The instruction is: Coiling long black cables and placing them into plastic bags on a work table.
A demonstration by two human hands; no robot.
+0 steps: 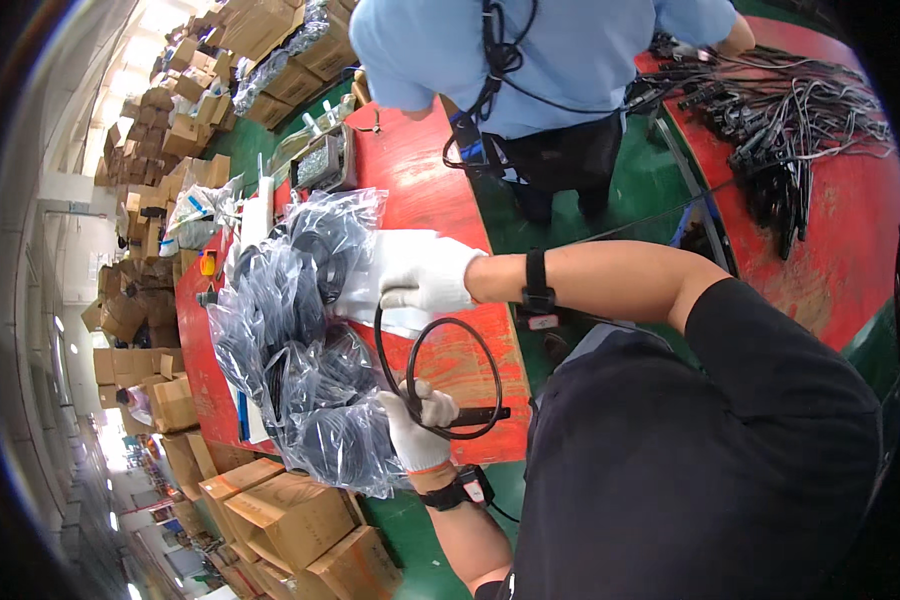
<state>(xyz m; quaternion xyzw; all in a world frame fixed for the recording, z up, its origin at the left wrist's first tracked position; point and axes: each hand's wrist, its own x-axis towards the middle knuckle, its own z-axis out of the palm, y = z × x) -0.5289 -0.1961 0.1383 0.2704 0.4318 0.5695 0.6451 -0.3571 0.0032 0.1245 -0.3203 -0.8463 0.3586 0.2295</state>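
Black cable (496,372): held as a single open loop between both hands, above the near edge of the worn red tabletop (415,150).

Left grip (420,425): white-gloved, fingers folded closed around the cable at the crossing of the loop. Straight black end piece (485,414): sticking out from the same hand toward the wearer's body; perhaps a moulded connector, too dark to be sure.

Right grip (435,277): white-gloved, fingers bent and drawn together on the strand at the other side of the loop, just over a white sheet (360,285).

Clear plastic bags (345,440): heaped just beyond the hands, with coiled black cable inside. Cardboard boxes (295,515): stacked past the tabletop, on the left-hand side.

Handling notes, by judgement: best treated as coiling. Hold the crossing firm in the left grip, as anchor. Lay in each turn with the right grip, rolling the strand slightly between the fingertips to release twist. Match every turn to the first in width. Avoid a sharp bend beside the end piece. Lift the loop clear of the loose plastic, to prevent snagging. Pinch lightly, without crushing.
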